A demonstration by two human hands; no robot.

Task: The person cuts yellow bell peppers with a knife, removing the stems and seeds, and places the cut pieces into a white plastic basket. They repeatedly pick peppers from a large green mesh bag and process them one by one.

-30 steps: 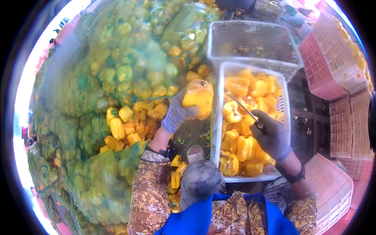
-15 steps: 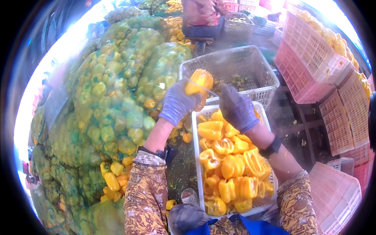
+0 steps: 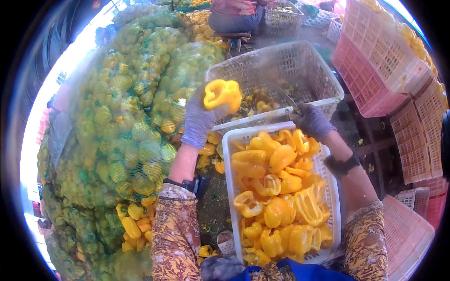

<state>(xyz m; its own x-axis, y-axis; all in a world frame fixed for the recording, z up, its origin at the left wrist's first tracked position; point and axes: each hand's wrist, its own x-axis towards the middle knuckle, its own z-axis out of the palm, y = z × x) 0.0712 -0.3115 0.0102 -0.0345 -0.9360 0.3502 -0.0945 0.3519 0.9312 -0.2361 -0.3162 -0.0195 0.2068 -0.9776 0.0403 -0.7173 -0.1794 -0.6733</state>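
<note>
My left hand, in a grey-purple glove, grips a yellow bell pepper whose cut, hollow end shows. In my right hand, gloved alike, is a knife, its blade tilted up and to the left, apart from the pepper. Both hands are above the near side of a greyish crate with pepper scraps on its bottom. Closer to me stands a white crate holding many cut yellow peppers, some halved or hollow.
Large green mesh sacks full of peppers are heaped along the left. Loose yellow peppers lie beside them. Pink and white crates are stacked at the right, with another pink crate near right. A person sits on a stool at the back.
The knife has come away from the pepper as my right hand moved right and slightly down. My left hand has shifted left and turned the pepper, bringing its hollow cut end into sight.
</note>
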